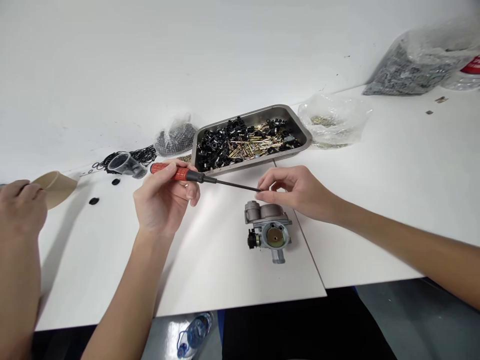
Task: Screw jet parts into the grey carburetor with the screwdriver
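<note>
My left hand is closed around the red and black handle of a screwdriver, held level above the table with its shaft pointing right. The thumb and fingertips of my right hand are pinched at the screwdriver's tip. Whether a small part sits between them is hidden. Just below the tip, a grey metal carburetor rests on the white table, apart from both hands. It has a brass-coloured disc in its round opening and a black fitting on its left side.
Behind stands a metal tray of black parts and brass screws. Plastic bags of small parts flank it. Black rings, a clear cup and black discs lie leftward. Another person's hand holds a tan container at far left.
</note>
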The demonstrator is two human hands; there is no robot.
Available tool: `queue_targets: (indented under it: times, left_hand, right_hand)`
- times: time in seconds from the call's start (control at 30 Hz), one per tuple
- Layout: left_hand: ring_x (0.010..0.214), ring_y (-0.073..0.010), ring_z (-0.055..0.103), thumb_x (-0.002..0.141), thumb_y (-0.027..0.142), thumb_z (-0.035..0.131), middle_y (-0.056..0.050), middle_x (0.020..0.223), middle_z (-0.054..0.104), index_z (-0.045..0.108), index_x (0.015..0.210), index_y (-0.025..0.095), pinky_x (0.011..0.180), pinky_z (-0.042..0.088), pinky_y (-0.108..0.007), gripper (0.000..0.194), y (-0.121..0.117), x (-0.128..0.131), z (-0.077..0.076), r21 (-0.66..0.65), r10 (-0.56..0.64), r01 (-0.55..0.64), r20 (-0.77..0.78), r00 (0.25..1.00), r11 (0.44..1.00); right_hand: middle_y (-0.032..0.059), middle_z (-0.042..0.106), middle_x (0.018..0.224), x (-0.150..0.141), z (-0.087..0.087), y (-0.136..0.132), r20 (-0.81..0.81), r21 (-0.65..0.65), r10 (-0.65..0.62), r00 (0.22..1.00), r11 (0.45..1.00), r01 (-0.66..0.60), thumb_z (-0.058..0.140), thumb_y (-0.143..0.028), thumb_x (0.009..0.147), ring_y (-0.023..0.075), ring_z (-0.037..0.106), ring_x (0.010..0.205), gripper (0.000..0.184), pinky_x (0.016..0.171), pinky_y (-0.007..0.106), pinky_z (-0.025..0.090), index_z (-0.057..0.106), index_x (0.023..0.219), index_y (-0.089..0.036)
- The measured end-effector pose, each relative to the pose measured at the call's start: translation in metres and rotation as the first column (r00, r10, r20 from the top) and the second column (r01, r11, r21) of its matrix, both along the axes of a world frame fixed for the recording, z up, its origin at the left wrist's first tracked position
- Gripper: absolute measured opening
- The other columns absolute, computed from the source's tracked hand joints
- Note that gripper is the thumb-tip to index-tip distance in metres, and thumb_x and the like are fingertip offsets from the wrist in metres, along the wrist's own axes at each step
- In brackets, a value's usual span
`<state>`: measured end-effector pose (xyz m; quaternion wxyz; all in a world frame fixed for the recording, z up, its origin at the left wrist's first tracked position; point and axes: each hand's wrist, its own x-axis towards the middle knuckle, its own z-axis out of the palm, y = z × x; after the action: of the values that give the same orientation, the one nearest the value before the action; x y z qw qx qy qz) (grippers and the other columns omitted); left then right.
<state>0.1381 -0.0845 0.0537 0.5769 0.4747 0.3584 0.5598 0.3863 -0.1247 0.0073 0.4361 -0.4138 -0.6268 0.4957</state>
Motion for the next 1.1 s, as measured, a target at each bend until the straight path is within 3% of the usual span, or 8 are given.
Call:
queue_targets:
  times: [0.27, 0.53, 0.83, 0.97, 1.1]
  left_hand:
    - [0.041, -0.0133, 0.056, 0.078, 0.022, 0.062, -0.007, 0.071, 0.069, 0.068, 0.074, 0.012, 0.035, 0.044, -0.026, 0.013, -0.002, 0.006, 0.004, 0.080, 0.046, -0.044, -0.023, 0.999, 0.996]
    - [0.043, -0.0141, 0.058, 0.078, 0.025, 0.066, -0.009, 0.070, 0.069, 0.069, 0.074, 0.011, 0.037, 0.045, -0.026, 0.014, -0.002, 0.006, 0.009, 0.111, 0.049, -0.043, -0.059, 0.997, 0.993]
    - [0.041, -0.0144, 0.058, 0.085, 0.020, 0.060, -0.006, 0.068, 0.067, 0.065, 0.068, 0.013, 0.036, 0.043, -0.027, 0.019, 0.001, 0.018, 0.036, 0.106, 0.049, -0.039, -0.100, 0.994, 0.994]
    - [0.039, -0.0176, 0.057, 0.081, 0.009, 0.054, -0.008, 0.066, 0.068, 0.065, 0.067, 0.010, 0.033, 0.040, -0.031, 0.018, 0.007, 0.025, 0.054, 0.269, -0.020, 0.076, -0.207, 0.978, 0.960]
    - [0.041, -0.0148, 0.056, 0.080, 0.006, 0.059, -0.004, 0.065, 0.065, 0.065, 0.062, 0.009, 0.031, 0.038, -0.030, 0.019, 0.004, 0.040, 0.076, 0.405, 0.020, 0.115, -0.315, 0.949, 0.907]
  right_hand:
    - [0.0030, 0.065, 0.083, -0.001, 0.004, -0.004, -0.027, 0.094, -0.092, 0.995, 0.991, 0.094, 0.076, -0.034, 0.078, 0.0132, 0.059, 0.077, 0.022, 0.068, 0.028, 0.046, 0.066, 0.072, -0.015]
    - [0.0034, 0.066, 0.088, 0.002, 0.004, -0.002, 0.015, 0.134, -0.107, 0.994, 0.986, 0.104, 0.077, -0.035, 0.078, 0.0128, 0.060, 0.077, 0.022, 0.068, 0.028, 0.046, 0.067, 0.074, -0.016]
    - [0.0035, 0.065, 0.088, 0.006, 0.006, -0.002, 0.014, 0.186, -0.122, 0.992, 0.976, 0.117, 0.077, -0.039, 0.080, 0.0124, 0.058, 0.077, 0.025, 0.068, 0.027, 0.047, 0.067, 0.075, -0.016]
    - [0.0046, 0.066, 0.090, 0.007, 0.009, -0.001, 0.015, 0.219, -0.136, 0.991, 0.967, 0.130, 0.077, -0.040, 0.080, 0.0128, 0.058, 0.076, 0.026, 0.069, 0.029, 0.047, 0.067, 0.075, -0.016]
    - [0.0045, 0.065, 0.092, 0.007, 0.010, -0.002, 0.010, 0.264, -0.159, 0.987, 0.953, 0.151, 0.075, -0.035, 0.082, 0.0128, 0.058, 0.076, 0.021, 0.069, 0.030, 0.048, 0.067, 0.075, -0.017]
